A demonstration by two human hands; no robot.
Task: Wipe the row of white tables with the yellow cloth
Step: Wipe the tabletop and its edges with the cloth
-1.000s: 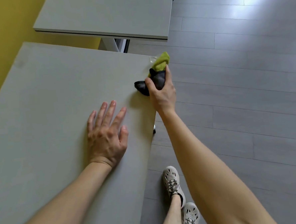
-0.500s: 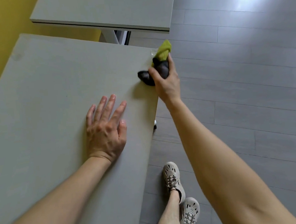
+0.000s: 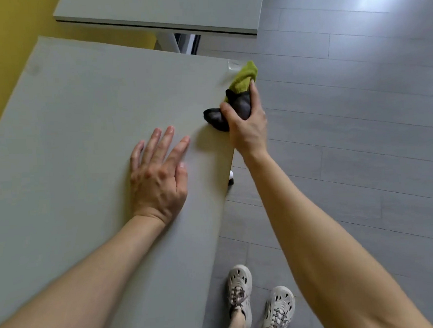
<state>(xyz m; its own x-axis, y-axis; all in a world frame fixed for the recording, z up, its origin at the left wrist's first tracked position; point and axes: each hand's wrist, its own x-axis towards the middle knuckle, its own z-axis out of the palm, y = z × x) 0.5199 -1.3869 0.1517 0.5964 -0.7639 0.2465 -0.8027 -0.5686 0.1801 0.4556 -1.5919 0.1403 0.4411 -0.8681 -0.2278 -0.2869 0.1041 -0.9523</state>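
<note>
The right hand (image 3: 246,129) grips the bunched yellow cloth (image 3: 243,79), fingers curled round its dark part, at the right edge of the near table (image 3: 80,116) close to the far right corner. The left hand (image 3: 158,177) lies flat on that tabletop, fingers straight and slightly spread, just left of the cloth. A second table (image 3: 163,10) stands beyond, across a narrow gap.

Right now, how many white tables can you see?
2: the near table under the left hand, and the far table beyond it at the top. Others may lie out of view.
</note>
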